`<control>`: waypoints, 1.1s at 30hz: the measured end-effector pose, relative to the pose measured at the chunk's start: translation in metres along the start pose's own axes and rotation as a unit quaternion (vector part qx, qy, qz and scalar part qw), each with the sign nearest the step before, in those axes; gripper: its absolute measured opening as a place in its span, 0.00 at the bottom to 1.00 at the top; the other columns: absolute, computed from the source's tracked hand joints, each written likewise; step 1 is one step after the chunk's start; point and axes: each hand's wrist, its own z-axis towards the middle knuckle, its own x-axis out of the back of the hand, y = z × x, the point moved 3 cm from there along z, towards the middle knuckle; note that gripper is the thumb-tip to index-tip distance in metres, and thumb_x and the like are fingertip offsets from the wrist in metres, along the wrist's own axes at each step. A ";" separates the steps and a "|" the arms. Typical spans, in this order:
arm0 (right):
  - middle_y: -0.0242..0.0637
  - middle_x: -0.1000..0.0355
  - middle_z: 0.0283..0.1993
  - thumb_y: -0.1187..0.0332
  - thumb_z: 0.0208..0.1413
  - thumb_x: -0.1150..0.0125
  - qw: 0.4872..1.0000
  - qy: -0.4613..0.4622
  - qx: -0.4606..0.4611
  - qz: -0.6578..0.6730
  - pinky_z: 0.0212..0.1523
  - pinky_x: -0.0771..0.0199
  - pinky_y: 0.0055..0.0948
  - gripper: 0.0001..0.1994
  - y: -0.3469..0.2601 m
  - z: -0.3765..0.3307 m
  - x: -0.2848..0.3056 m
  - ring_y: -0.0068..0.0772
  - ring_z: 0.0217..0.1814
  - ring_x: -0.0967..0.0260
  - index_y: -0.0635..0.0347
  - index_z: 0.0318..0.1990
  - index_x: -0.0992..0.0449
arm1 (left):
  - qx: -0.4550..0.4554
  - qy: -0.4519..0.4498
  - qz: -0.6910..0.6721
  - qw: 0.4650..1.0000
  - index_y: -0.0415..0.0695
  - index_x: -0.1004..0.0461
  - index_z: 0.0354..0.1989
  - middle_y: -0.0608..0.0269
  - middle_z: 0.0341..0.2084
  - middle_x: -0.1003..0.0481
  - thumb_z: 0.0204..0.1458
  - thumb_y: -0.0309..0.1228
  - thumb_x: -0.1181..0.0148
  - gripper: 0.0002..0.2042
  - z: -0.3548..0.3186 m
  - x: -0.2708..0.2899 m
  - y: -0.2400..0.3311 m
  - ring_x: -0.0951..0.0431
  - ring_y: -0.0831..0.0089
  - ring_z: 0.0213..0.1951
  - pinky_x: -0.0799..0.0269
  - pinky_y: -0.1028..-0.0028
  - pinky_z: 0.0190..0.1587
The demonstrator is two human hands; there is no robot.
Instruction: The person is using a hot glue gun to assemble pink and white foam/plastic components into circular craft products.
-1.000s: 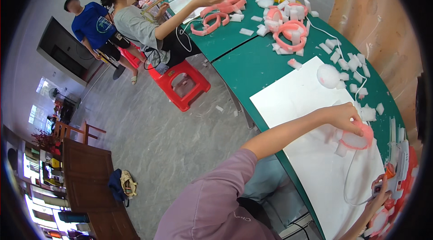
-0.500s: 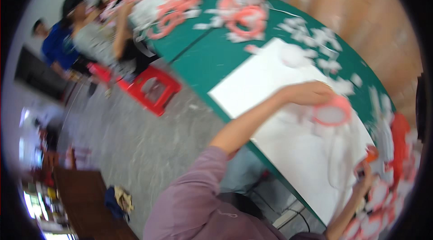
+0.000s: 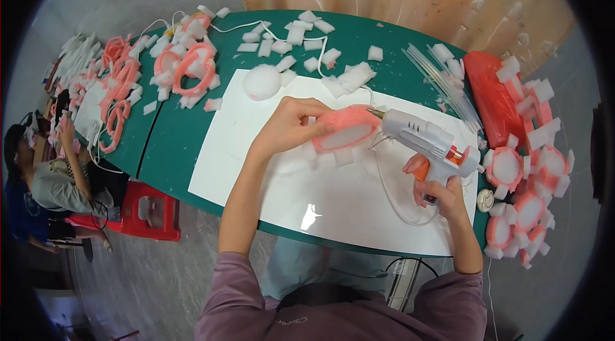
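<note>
Pinching the light, soft pink foam ring (image 3: 344, 133) at its rim, left hand (image 3: 289, 128) closed; right hand (image 3: 442, 195) clasps glue gun (image 3: 423, 139) handle

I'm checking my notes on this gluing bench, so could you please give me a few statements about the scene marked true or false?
1. The right hand holds a white glue gun. True.
2. The left hand rests empty on the table. False: it holds a pink foam ring.
3. The gun's nozzle points at the ring. True.
4. The work lies over a white sheet on a green table. True.
5. The finished pink-and-white pieces are stacked by the left elbow. False: they lie to the right of the right hand.
</note>
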 end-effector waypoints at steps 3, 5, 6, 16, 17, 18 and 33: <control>0.37 0.35 0.29 0.79 0.39 0.51 0.998 -0.042 -0.029 0.023 0.16 0.42 0.19 0.13 0.007 0.001 -0.002 0.20 0.15 0.42 0.69 0.37 0.34 | 0.004 -0.007 0.000 1.000 0.42 0.23 0.29 0.65 0.25 0.24 0.37 0.31 0.39 0.09 0.004 -0.006 -0.001 0.36 0.82 0.18 0.47 0.82 0.17; 0.36 0.35 0.26 0.79 0.39 0.51 0.998 -0.035 -0.043 0.011 0.16 0.43 0.19 0.13 0.011 0.001 -0.004 0.20 0.15 0.42 0.69 0.37 0.34 | 0.007 -0.001 -0.005 1.000 0.43 0.22 0.28 0.65 0.24 0.24 0.35 0.30 0.38 0.09 0.003 -0.007 0.000 0.37 0.83 0.17 0.49 0.82 0.16; 0.35 0.35 0.23 0.79 0.40 0.51 0.998 -0.039 -0.042 0.017 0.16 0.43 0.19 0.12 0.012 0.001 -0.006 0.19 0.15 0.43 0.68 0.36 0.33 | 0.015 -0.004 -0.006 1.000 0.43 0.22 0.28 0.65 0.24 0.24 0.35 0.30 0.38 0.09 0.003 -0.007 0.000 0.37 0.83 0.17 0.49 0.82 0.16; 0.34 0.40 0.15 0.75 0.36 0.50 0.998 -0.019 -0.054 -0.018 0.16 0.45 0.20 0.09 0.016 0.002 -0.010 0.23 0.12 0.43 0.67 0.28 0.37 | -0.003 0.009 0.000 1.000 0.43 0.22 0.28 0.65 0.23 0.24 0.35 0.30 0.38 0.09 0.003 -0.008 0.002 0.36 0.83 0.18 0.50 0.82 0.16; 0.34 0.40 0.15 0.75 0.36 0.50 0.998 -0.015 -0.059 -0.018 0.16 0.45 0.20 0.09 0.017 0.002 -0.010 0.23 0.12 0.43 0.67 0.28 0.37 | -0.008 0.012 0.004 1.000 0.43 0.22 0.28 0.65 0.22 0.24 0.35 0.30 0.38 0.09 0.003 -0.008 0.002 0.36 0.83 0.18 0.50 0.82 0.16; 0.34 0.40 0.15 0.75 0.35 0.50 0.998 -0.006 -0.066 -0.017 0.16 0.45 0.20 0.09 0.018 0.001 -0.010 0.23 0.12 0.43 0.67 0.28 0.37 | 0.000 0.007 0.003 1.000 0.43 0.22 0.28 0.65 0.22 0.24 0.35 0.30 0.38 0.09 0.003 -0.008 0.002 0.36 0.83 0.18 0.50 0.82 0.16; 0.32 0.37 0.22 0.79 0.38 0.46 0.997 -0.008 -0.057 -0.053 0.19 0.41 0.19 0.12 0.021 -0.001 -0.005 0.20 0.19 0.40 0.65 0.34 0.35 | 0.002 0.026 -0.003 1.000 0.42 0.22 0.26 0.65 0.21 0.24 0.35 0.29 0.39 0.08 0.004 -0.005 -0.001 0.40 0.84 0.16 0.51 0.83 0.16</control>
